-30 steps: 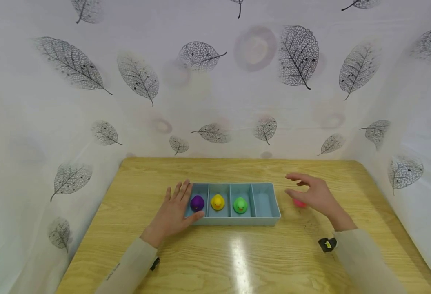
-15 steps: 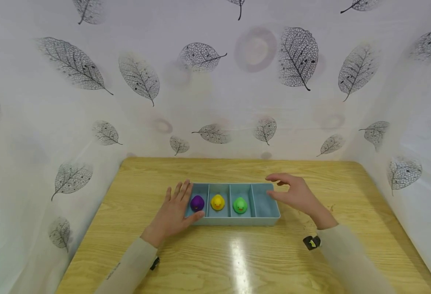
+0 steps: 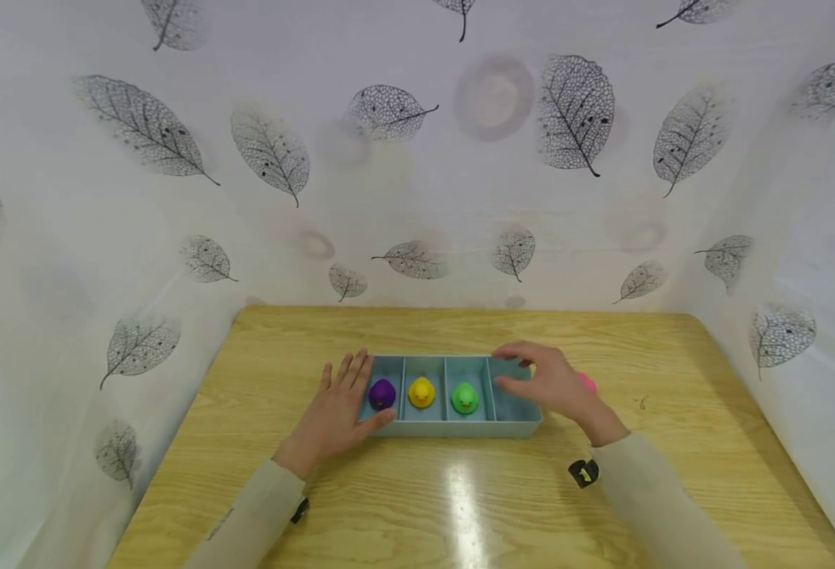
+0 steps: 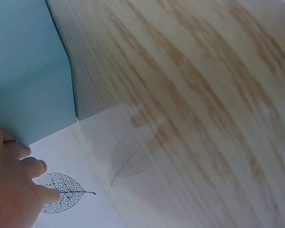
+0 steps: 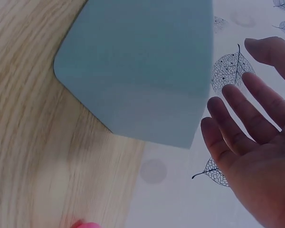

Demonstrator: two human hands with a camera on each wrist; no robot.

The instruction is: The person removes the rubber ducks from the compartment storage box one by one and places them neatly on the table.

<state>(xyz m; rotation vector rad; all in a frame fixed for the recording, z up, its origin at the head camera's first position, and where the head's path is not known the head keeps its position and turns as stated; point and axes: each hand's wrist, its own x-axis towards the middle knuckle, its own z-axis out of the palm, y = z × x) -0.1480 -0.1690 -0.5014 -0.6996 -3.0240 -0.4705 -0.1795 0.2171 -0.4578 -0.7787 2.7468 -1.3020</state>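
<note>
A light blue divided tray sits on the table. A purple duck, a yellow duck and a green duck each occupy a compartment, from left to right. My left hand rests along the tray's left end, fingers straight, thumb at the front rim. Over the rightmost compartment hovers my right hand, its fingers spread and loosely bent with nothing between them; the right wrist view shows its palm bare. A pink object, partly hidden behind the right hand, lies on the table.
The wooden table has a white leaf-printed sheet hanging behind it and at both sides. Dark wrist devices show under both sleeves, one right of centre.
My right hand has moved left, from above the pink object to over the rightmost compartment. The pink object now shows behind it. My left hand and the ducks have stayed put.
</note>
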